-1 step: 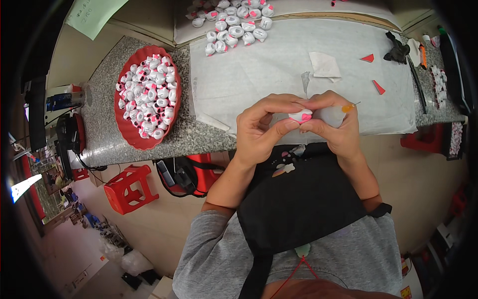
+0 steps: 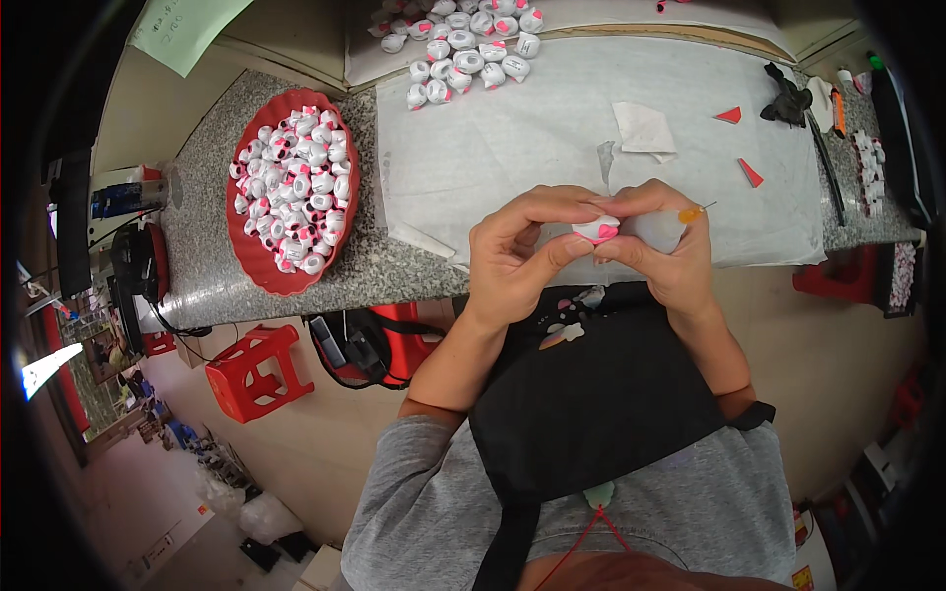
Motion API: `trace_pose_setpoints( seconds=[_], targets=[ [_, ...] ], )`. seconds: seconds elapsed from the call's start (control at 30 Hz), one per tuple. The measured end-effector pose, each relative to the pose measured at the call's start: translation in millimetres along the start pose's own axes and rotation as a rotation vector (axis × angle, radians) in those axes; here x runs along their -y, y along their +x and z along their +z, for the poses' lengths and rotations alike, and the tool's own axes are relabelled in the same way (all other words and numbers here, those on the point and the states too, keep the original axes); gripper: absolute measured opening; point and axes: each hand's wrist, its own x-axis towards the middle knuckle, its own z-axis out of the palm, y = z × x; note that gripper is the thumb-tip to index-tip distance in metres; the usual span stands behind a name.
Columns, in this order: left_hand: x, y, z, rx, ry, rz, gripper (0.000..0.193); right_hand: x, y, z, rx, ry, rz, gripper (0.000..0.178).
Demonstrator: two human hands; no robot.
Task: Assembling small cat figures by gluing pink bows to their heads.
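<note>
Fingers (image 2: 540, 208) of the left hand (image 2: 500, 251) pinch a small white-and-pink piece (image 2: 597, 230), I see from my remote post, and the right hand (image 2: 684, 264) meets them there, its fingers also grasping a translucent bottle (image 2: 660, 230) just right of the piece. White sheeting (image 2: 473, 163) spreads beyond the fingertips; well left sits a red bowl (image 2: 286, 284) of similar pieces (image 2: 298, 187).

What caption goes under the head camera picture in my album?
Left hand and right hand hold a pink-and-white piece; a red dish of similar pieces sits left.
</note>
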Motion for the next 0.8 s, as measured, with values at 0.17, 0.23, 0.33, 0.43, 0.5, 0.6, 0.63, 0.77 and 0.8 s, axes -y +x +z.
trace_pose_setpoints(
  seconds=[0.17,0.23,0.33,0.43,0.5,0.6,0.63,0.77,0.8],
  targets=[
    [-0.5,-1.0,4.4,-0.049,-0.039,-0.01,0.017,-3.0,-1.9,1.8,-0.041,-0.009,-0.017,0.022],
    [0.8,-1.7,3.4,-0.045,-0.025,0.0,0.016,-2.0,-2.5,2.5,-0.038,-0.002,-0.011,0.021],
    [-3.9,0.7,1.3,0.003,-0.069,-0.076,0.017,-0.4,-1.8,3.1,-0.047,0.032,0.034,0.022],
    [-4.9,-1.3,2.0,-0.041,-0.093,-0.137,0.02,-2.1,0.1,2.2,-0.05,-0.005,0.009,0.023],
    [-4.6,-2.5,1.5,-0.051,-0.039,-0.12,0.021,-1.5,0.4,3.0,-0.036,0.012,0.05,0.023],
    [-2.5,-5.0,1.8,-0.073,0.064,-0.08,0.023,-2.4,1.4,3.5,-0.037,0.012,0.034,0.022],
    [-1.6,-5.6,2.3,-0.083,0.112,-0.058,0.023,-2.8,1.3,4.0,-0.035,0.012,0.035,0.022],
    [0.4,-5.2,5.5,-0.094,0.195,0.066,0.022,-2.5,-1.9,7.8,-0.059,-0.009,0.011,0.023],
    [1.0,-5.2,5.4,-0.096,0.22,0.093,0.022,-3.2,-2.1,8.9,-0.071,-0.013,-0.006,0.024]
  ],
)
